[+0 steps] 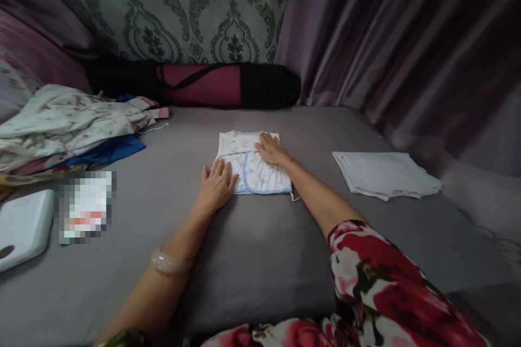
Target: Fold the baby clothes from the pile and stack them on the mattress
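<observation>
A small white baby shirt (253, 171) with a pale blue print and blue edging lies folded on the grey sheet (252, 260). My left hand (217, 184) rests flat on its near left edge, fingers spread. On the upper right part of the shirt lies my right hand (272, 150), also flat with the fingers stretched out. A thin white tie sticks out at the shirt's near right corner. Neither hand grips the cloth.
At the left lies a heap of printed clothes (69, 119), with a white box-like device (26, 227) and a blurred-out packet (86, 206) nearer me. Folded white cloth (385, 174) lies at the right. A black and maroon long bag (199, 84) runs along the wall.
</observation>
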The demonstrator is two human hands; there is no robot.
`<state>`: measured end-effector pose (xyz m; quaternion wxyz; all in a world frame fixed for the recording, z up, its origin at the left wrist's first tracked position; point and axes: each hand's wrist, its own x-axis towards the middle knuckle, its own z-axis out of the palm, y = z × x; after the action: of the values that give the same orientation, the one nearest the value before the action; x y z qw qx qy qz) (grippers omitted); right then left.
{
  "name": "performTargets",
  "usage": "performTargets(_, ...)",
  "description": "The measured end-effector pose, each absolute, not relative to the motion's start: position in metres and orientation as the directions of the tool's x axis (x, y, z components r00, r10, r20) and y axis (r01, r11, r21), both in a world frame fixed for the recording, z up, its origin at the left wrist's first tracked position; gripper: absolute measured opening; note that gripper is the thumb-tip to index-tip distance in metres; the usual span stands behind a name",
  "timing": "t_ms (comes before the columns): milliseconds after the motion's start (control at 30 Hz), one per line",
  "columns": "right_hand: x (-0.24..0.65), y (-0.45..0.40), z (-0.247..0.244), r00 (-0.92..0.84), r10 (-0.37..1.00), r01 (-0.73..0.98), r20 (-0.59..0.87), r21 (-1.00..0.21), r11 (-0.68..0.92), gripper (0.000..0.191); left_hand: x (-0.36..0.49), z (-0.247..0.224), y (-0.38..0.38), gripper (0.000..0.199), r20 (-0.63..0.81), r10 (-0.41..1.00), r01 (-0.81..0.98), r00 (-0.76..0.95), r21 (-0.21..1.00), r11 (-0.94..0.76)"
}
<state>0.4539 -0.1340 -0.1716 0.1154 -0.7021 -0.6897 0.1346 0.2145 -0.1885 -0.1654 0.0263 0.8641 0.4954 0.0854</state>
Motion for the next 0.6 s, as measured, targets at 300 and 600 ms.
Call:
performTargets(300, 0.44, -0.23, -0.17, -0.101, 0.995, 0.954, 0.015, -0.282, 0.101, 0.062, 0.233, -0.162, -0.205, 0.053, 0.056, 0.648, 0.635, 0.76, 0.147, -0.758)
performTargets(600, 0.427, -0.342, -0.152, -0.295, 0.955, 0.875, -0.038, -0.412, 0.254, 0.061, 0.222, -0.166, -0.2, 0.055, 0.032, 0.607, 0.584, 0.794, 0.237, -0.776)
